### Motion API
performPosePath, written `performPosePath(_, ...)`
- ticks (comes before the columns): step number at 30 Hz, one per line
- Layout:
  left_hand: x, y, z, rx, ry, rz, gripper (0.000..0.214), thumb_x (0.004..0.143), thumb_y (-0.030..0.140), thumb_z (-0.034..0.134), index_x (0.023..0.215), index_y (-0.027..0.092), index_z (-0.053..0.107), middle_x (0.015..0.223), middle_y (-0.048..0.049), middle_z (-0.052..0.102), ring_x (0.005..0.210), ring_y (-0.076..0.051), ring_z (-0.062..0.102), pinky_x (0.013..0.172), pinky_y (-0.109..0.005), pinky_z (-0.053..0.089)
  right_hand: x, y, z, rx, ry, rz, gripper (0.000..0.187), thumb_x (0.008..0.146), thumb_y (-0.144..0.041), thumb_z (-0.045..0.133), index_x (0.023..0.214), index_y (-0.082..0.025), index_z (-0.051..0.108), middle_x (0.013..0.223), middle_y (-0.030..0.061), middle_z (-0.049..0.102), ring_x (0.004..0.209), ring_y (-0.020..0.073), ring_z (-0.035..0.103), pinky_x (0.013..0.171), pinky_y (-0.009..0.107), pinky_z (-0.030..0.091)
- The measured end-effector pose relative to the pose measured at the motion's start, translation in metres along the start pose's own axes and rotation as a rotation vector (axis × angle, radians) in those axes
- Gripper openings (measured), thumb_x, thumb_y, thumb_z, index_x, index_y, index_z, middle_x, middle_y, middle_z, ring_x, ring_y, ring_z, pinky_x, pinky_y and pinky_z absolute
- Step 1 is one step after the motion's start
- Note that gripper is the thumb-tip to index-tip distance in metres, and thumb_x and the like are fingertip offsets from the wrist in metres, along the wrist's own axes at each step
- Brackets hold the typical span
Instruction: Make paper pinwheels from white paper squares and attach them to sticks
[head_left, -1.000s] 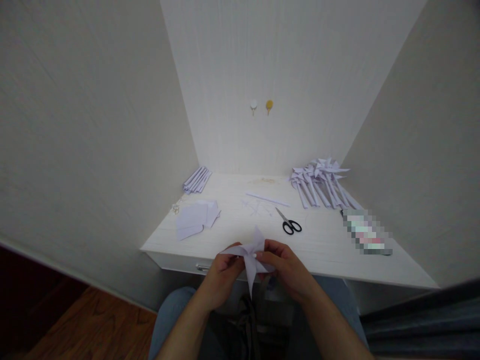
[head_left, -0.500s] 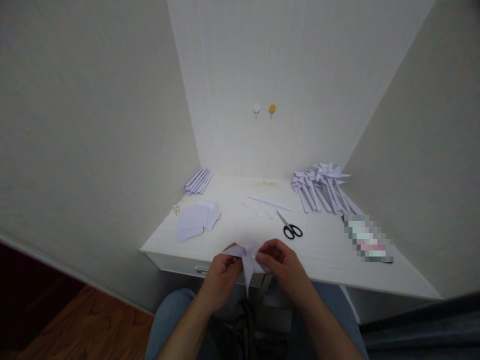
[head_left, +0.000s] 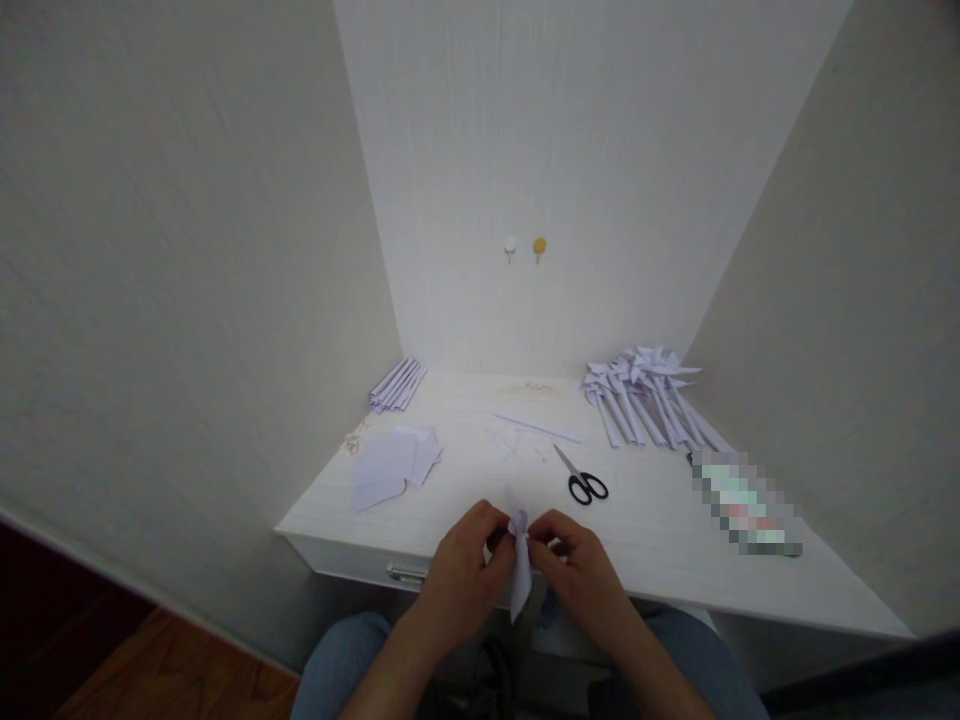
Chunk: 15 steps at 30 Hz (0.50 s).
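Note:
A white paper pinwheel [head_left: 520, 575] is between my two hands at the desk's front edge, turned nearly edge-on to me. My left hand [head_left: 472, 560] pinches it from the left, fingers closed on the paper. From the right, my right hand [head_left: 574, 560] is closed at the pinwheel's middle, thumb and forefinger together there; any small piece between them is too fine to make out. Beyond my hands lie black-handled scissors [head_left: 581, 477], a thin rolled paper stick [head_left: 537, 428] and some narrow paper scraps [head_left: 514, 443].
Finished paper pinwheels on sticks [head_left: 645, 395] are piled at the back right. Rolled paper tubes [head_left: 397, 385] lie at the back left, with paper sheets [head_left: 386, 468] in front. A blurred-out object [head_left: 746, 505] rests at the right. Two hooks [head_left: 539, 246] hang on the wall.
The pinwheel has turned from facing me to nearly edge-on. My hands have come closer together around its middle. The view has tilted up slightly.

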<state>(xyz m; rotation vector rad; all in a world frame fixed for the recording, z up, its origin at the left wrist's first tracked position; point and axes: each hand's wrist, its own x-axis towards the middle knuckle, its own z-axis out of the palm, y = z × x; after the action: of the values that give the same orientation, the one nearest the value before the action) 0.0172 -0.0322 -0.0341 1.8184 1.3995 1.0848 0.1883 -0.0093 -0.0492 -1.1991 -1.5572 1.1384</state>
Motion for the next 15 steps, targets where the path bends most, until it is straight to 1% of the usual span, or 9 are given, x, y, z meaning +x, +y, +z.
performPosePath(3,0.001,0.003,-0.001,0.046,-0.032,0.011,0.014,0.089,0.014,0.051,0.078,0.021,0.056,0.080,-0.0001,0.055,0.078,-0.019,0.053,0.071,-0.032,0.035,0.001,0.000,-0.006,0.002,-0.008,0.017,0.016,0.076,-0.035,0.068,0.079,-0.020,0.072,0.073,0.0022,0.070,0.065,0.0193,0.060,0.061,0.032,0.045)
performPosePath(9,0.007,0.007,0.002,0.106,-0.040,0.018,0.013,0.089,0.014,0.052,0.079,0.022,0.055,0.081,0.0000,0.056,0.077,-0.018,0.053,0.071,-0.032,0.036,0.006,0.001,-0.017,0.045,-0.071,0.027,0.022,0.077,-0.041,0.071,0.076,-0.020,0.076,0.074,0.0046,0.074,0.069,0.0216,0.063,0.065,0.033,0.047)
performPosePath(12,0.012,0.008,0.005,0.111,-0.041,0.031,0.013,0.092,0.015,0.051,0.081,0.022,0.055,0.083,-0.0004,0.057,0.079,-0.018,0.055,0.073,-0.031,0.039,0.009,0.004,-0.019,0.131,-0.110,0.039,0.025,0.077,-0.044,0.074,0.078,-0.019,0.077,0.077,0.0053,0.076,0.071,0.0224,0.065,0.068,0.034,0.049)
performPosePath(15,0.015,0.010,0.010,0.118,-0.043,0.041,0.014,0.095,0.017,0.050,0.082,0.022,0.056,0.085,-0.0013,0.059,0.081,-0.018,0.057,0.074,-0.031,0.042,0.011,0.009,-0.020,0.252,-0.129,0.072,0.024,0.075,-0.042,0.081,0.079,-0.019,0.078,0.076,0.0048,0.076,0.069,0.0218,0.065,0.067,0.033,0.049)
